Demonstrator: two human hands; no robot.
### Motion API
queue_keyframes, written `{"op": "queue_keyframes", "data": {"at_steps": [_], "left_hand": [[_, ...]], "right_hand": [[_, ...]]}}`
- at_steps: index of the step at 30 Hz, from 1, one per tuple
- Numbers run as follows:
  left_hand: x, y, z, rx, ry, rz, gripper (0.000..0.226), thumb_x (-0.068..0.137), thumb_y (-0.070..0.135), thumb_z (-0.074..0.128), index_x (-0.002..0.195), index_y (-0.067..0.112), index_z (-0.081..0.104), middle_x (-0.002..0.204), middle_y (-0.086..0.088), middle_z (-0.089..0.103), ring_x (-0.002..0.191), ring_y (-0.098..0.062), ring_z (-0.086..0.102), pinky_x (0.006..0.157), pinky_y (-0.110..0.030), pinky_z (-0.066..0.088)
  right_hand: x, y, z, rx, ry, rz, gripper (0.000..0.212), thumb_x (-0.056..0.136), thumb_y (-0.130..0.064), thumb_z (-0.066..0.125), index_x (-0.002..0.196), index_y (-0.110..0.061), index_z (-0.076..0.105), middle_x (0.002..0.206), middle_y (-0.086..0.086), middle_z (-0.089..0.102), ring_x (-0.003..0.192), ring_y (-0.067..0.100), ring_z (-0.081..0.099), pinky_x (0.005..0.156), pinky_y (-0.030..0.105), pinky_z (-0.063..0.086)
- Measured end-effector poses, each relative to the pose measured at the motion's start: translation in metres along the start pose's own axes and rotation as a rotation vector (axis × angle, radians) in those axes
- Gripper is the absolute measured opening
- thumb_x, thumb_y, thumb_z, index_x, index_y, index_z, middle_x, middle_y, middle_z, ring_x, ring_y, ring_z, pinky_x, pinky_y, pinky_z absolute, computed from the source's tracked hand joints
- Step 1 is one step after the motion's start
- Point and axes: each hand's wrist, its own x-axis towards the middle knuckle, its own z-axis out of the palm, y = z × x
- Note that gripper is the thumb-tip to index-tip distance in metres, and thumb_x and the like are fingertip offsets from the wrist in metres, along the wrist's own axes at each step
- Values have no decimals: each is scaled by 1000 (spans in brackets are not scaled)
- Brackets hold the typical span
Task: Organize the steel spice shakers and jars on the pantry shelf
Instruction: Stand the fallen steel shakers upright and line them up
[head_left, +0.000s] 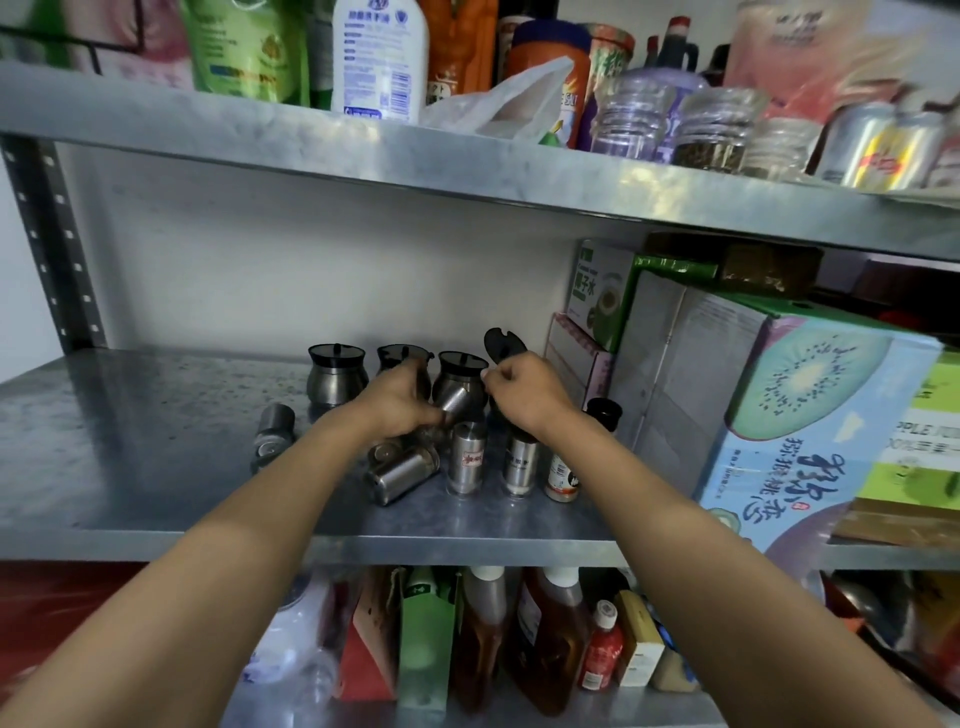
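Left hand (397, 402) grips tilted steel shaker (453, 402), right hand (524, 389) pinches black lid (500, 343); labels unreadable

L hand (397, 402) grips tilted shaker (453, 404); R hand (524, 387) pinches black lid (500, 344) (raised).

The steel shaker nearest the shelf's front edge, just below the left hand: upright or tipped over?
Tipped over. The steel shaker lies on its side on the shelf, its round end facing the camera, while the labelled shaker beside it stands upright.
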Motion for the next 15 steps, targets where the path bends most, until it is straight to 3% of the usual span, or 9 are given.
{"op": "queue_keyframes", "data": {"at_steps": [2,4,8,11,15], "left_hand": [[-7,1,-4,-99,61,30,84,72,19,80,143,17,35,122,-3,58,106,-20,57,90,-29,47],[-14,3,-6,-173,79,37,74,75,13,77,140,14,42,114,-2,61,98,-16,58,85,-27,47],[-20,2,-6,-156,133,54,44,73,9,77,115,11,65,98,-1,69,89,-14,63,87,-28,51],[-22,-2,-3,-114,130,49,37,68,10,79,104,13,68,91,3,70,88,-16,67,81,-29,54],[-23,-3,3,-41,128,41,36,63,15,79,96,11,68,87,-5,71,82,-20,67,77,-38,58]], "right_hand": [[-1,-3,2,-18,6,-19,43,95,-34,54,70,-2,63,57,5,54,61,25,56,61,30,47],[-1,-6,3,-18,5,-30,42,95,-36,53,73,-2,66,59,5,56,62,25,58,61,30,47],[1,-13,4,-5,8,-13,44,95,-38,52,73,-2,65,60,4,58,63,24,58,61,30,47],[-1,-17,6,15,-6,-5,42,96,-37,53,72,-4,63,61,5,58,61,22,56,59,27,43],[-2,-18,12,-9,-22,-13,42,96,-34,53,59,-14,53,57,0,53,58,19,52,53,25,36]]}}
